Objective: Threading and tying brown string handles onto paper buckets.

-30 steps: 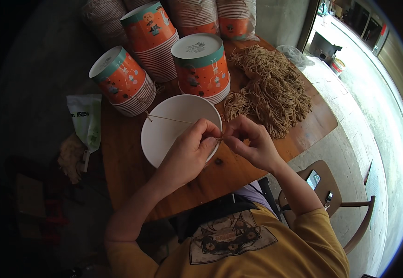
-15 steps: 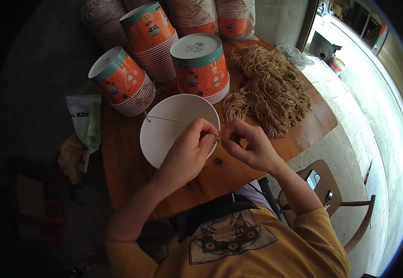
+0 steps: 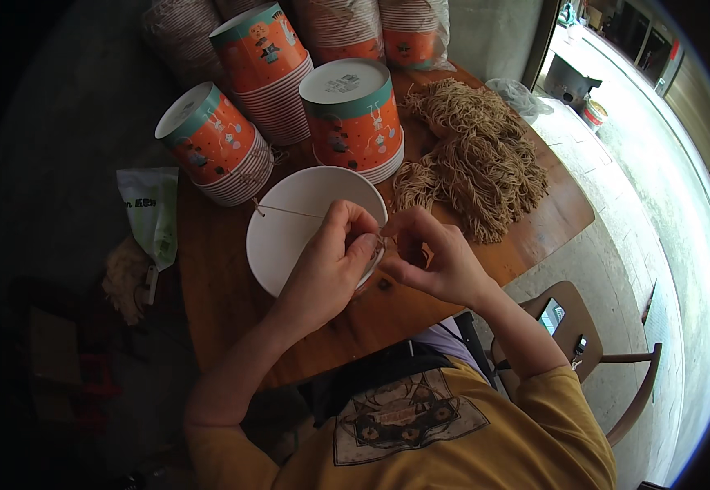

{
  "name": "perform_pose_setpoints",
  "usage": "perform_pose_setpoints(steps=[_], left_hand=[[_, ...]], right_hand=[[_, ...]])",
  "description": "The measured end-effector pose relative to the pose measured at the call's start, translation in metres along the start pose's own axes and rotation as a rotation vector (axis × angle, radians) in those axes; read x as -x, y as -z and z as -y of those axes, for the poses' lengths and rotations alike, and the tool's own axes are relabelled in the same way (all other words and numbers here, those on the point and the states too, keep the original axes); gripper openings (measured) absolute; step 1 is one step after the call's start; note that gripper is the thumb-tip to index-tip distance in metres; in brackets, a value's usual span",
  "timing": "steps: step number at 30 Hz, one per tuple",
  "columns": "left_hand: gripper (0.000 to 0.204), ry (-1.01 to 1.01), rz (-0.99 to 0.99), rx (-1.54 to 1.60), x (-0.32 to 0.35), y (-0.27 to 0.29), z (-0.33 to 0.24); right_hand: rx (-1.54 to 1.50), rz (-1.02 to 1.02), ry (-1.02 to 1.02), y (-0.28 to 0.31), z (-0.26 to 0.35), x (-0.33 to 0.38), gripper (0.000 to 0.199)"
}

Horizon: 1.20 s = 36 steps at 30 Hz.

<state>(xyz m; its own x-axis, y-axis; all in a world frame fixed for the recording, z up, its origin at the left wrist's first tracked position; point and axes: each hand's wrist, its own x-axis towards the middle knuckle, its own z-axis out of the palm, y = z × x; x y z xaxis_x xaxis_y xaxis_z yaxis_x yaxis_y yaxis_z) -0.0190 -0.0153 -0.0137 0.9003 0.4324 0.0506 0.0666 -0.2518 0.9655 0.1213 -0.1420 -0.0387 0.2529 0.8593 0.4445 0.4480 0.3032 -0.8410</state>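
One view only: head cam, worn on the head, wide fisheye, looking steeply down over the person's own chest and forearms. Close range: left hand (image 3: 330,261) and right hand (image 3: 437,261) sit near frame centre over the round wooden worktop (image 3: 216,294). Straight edges bow at the rim; floor (image 3: 657,245) and chair (image 3: 616,384) on the right. No second view to share with

white paper bowl (image 3: 290,224) | upright, open, table centre-left | thin brown twine (image 3: 285,211) | taut across bowl's far-left rim, running right toward fingertips
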Motion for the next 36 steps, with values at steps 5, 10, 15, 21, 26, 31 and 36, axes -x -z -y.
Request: perform_pose_setpoints(steps=[5, 10, 15, 21, 26, 31, 36], left_hand=[[0.013, -0.048, -0.052, 0.053, 0.0, -0.002, -0.001], [0.013, -0.045, -0.07, -0.063, 0.001, -0.005, -0.008], [0.016, -0.185, -0.088, -0.213, 0.002, -0.007, -0.005], [0.01, -0.114, -0.054, -0.208, 0.004, -0.005, -0.01], [0.01, -0.1, -0.049, -0.183, 0.004, -0.004, -0.007], [0.013, -0.197, -0.075, -0.196, 0.002, -0.007, -0.008], [0.015, -0.215, -0.098, -0.256, 0.003, -0.007, -0.005]], right_hand=[[0.262, -0.085, 0.006, -0.002, 0.001, 0.0, 0.019], [0.404, -0.141, 0.143, -0.002, 0.004, -0.001, 0.014], [0.656, -0.102, 0.311, 0.001, 0.008, 0.001, 0.017], [0.666, -0.062, 0.321, 0.003, 0.004, 0.004, 0.026], [0.523, -0.039, 0.164, 0.005, 0.009, 0.01, 0.026], [0.471, -0.07, 0.131, 0.004, 0.0, 0.014, 0.022], [0.473, -0.069, 0.169, 0.002, -0.004, 0.013, 0.019]])
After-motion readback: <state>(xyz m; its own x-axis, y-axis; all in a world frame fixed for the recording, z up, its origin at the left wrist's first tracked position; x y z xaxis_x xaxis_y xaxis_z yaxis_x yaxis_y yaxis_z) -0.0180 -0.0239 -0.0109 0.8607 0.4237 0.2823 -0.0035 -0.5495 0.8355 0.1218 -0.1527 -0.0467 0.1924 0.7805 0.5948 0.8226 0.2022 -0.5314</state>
